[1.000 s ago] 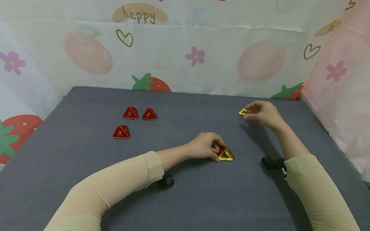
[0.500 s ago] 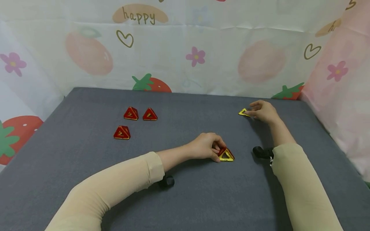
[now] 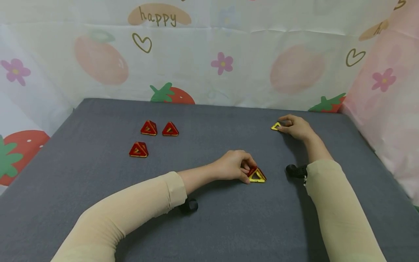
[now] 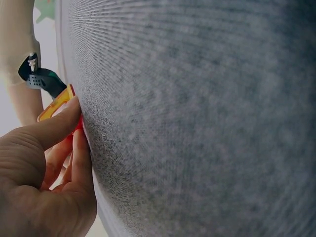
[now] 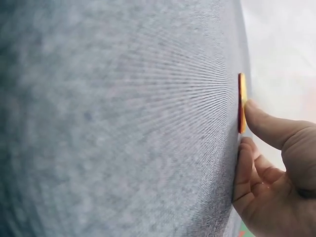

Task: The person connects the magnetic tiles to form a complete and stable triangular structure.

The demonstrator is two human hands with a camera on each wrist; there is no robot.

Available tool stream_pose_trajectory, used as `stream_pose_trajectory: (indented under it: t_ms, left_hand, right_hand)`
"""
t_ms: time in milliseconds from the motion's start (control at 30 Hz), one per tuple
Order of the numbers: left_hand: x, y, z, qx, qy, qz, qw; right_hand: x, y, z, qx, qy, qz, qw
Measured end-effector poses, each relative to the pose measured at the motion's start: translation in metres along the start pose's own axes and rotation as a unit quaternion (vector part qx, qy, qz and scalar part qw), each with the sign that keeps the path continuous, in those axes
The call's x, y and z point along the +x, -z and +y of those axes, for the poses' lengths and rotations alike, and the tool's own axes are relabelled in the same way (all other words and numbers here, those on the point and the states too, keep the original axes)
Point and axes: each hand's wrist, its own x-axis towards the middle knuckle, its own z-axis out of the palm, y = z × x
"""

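Note:
My left hand (image 3: 231, 166) holds a small pyramid of red and yellow triangular magnetic tiles (image 3: 257, 176) on the cloth. The left wrist view shows the thumb against the yellow tile (image 4: 53, 104); the fingers partly cover the red part. Farther back, my right hand (image 3: 296, 127) is at a flat yellow triangular tile (image 3: 275, 126) with an open centre. Seen edge-on in the right wrist view, the tile (image 5: 242, 102) shows a red and a yellow layer. The thumb touches its yellow face, while the curled fingers sit beside its near end.
At the back left stand three red tile pyramids with gold edging: one (image 3: 148, 128), a second (image 3: 170, 129) and a third (image 3: 139, 150) nearer. Grey cloth (image 3: 209, 225) covers the table. A printed curtain (image 3: 248, 54) hangs behind it. Dark wrist-camera mounts project beneath both sleeves.
My right hand has come down to the flat tile, and its forearm has shifted left. Its fingers have drawn closer to the tile since half a second ago. The left hand stays put.

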Motion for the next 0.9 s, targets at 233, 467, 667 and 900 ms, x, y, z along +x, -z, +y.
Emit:
stream_pose_trajectory:
  t_ms: [233, 467, 667, 900]
  left_hand:
    - [0.0003, -0.0002, 0.0004, 0.000, 0.002, -0.001, 1.0000]
    - [0.0004, 0.0002, 0.0002, 0.003, 0.000, -0.001, 1.0000]
    - [0.0008, 0.0005, 0.0006, 0.007, 0.000, -0.001, 1.0000]
    - [0.0007, -0.0002, 0.0009, 0.003, 0.001, 0.002, 1.0000]
  right_hand:
    - [0.0009, -0.0011, 0.0001, -0.003, 0.003, -0.002, 1.0000]
    - [0.0013, -0.0016, 0.0013, -0.007, 0.004, 0.004, 1.0000]
    - [0.0005, -0.0012, 0.0000, 0.003, -0.001, 0.010, 0.9999]
    - [-0.0014, -0.0011, -0.0022, 0.012, -0.008, 0.029, 0.9995]
